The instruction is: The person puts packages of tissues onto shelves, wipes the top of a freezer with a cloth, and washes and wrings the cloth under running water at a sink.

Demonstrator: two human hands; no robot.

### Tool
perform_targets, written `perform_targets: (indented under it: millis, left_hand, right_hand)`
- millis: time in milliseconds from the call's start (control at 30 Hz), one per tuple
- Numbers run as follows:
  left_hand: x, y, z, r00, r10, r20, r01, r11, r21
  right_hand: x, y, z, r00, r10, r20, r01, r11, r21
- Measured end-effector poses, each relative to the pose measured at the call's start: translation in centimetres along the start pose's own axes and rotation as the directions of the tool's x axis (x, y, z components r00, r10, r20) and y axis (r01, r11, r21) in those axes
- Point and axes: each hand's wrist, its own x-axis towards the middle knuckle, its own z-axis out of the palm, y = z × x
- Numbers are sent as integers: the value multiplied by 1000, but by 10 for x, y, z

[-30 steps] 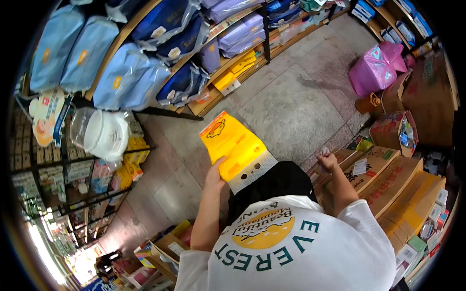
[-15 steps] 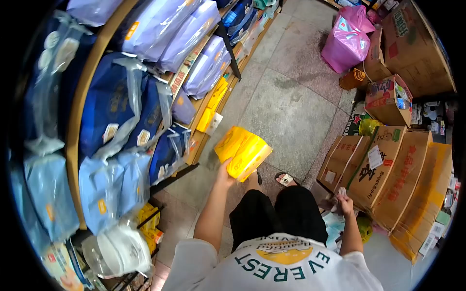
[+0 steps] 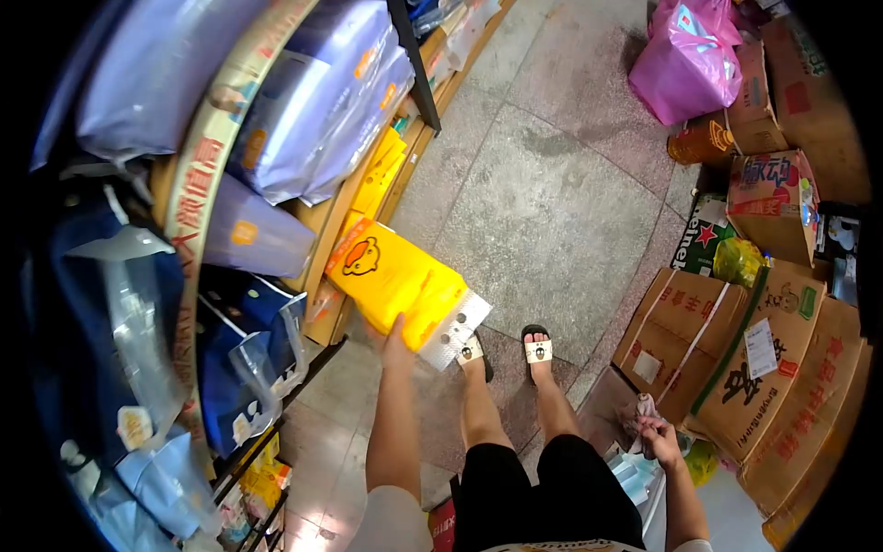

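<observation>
Two bare hands are in our view, and each holds something. Our left hand (image 3: 394, 342) has its grip closed on a yellow packet (image 3: 405, 287), thumb on the upper face, other fingers mostly hidden beneath it. We see the packet tilted out over the floor (image 3: 547, 235), a duck face printed near its far end and a pale, dotted strip with dark holes along its near end. That far end overlaps the lower shelf (image 3: 333, 308) in our view; we cannot tell whether they touch. Beyond it, more yellow packets (image 3: 379, 175) lie on the shelf.

Our right hand (image 3: 660, 442), well apart from the left, has its grip pinched on a crumpled pinkish-grey piece (image 3: 639, 411); we cannot tell whether that is cloth, paper or film. Something pale blue (image 3: 635, 476) is just beside that hand, lower down.

To our left, purple bags (image 3: 313, 101) in clear wrap sit on the shelving, with dark blue bags (image 3: 241, 354) and light blue bags (image 3: 170, 488) nearer to us. Below, between the hands, we see black shorts (image 3: 552, 492) and two patterned sandals (image 3: 539, 349) on the tiles. On our right, brown cartons (image 3: 681, 336) stand in a row near the right hand; farther off are a green carton (image 3: 701, 236) with a red star, an amber container (image 3: 696, 144) and a shiny pink bag (image 3: 685, 78).
</observation>
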Motion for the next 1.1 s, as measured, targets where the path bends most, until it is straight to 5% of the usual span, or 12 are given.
perform_targets:
  millis: [300, 367, 500, 600, 733, 833, 867, 900, 933, 1000, 1033, 1100]
  left_hand:
    - [77, 21, -48, 983, 184, 13, -184, 983, -8]
    - [119, 23, -52, 984, 109, -143, -115, 993, -35]
    - [230, 5, -113, 977, -207, 46, 212, 945, -248]
    - [246, 14, -120, 892, -417, -175, 452, 809, 377]
    - [230, 36, -94, 839, -204, -505, 530, 518, 671]
    - [193, 36, -59, 787, 24, -617, 596, 232, 769]
    - [179, 32, -49, 820, 142, -554, 516, 237, 823]
    - [168, -4, -59, 829, 486, -278, 154, 279, 948]
    - [156, -39, -66, 675, 736, 54, -184, 98, 978]
    - [97, -62, -41, 842, 504, 195, -178, -82, 981]
    - [54, -65, -12, 966, 234, 108, -155, 192, 969]
    - [-16, -96, 20, 988, -113, 107, -69, 300, 952]
  right_hand:
    - [42, -18, 22, 975, 217, 48, -208, 966, -153]
    - [53, -4, 24, 982, 182, 56, -173, 975, -141]
    - [58, 4, 35, 996, 77, 54, -67, 984, -167]
    - [57, -5, 44, 988, 127, 84, -116, 986, -117]
    - [57, -11, 59, 981, 188, 53, -183, 978, -96]
    - [58, -7, 63, 992, -9, 129, 29, 988, -152]
    - [57, -7, 63, 991, -14, 131, 33, 989, -142]
    - [54, -11, 65, 990, -95, 107, 118, 966, -232]
    - [50, -17, 68, 980, -177, 87, 196, 927, -319]
    - [40, -41, 69, 984, -112, 141, 150, 943, -296]
    - [35, -53, 71, 946, -302, 119, 325, 868, -375]
    - [28, -74, 72, 834, -542, 106, 527, 723, -448]
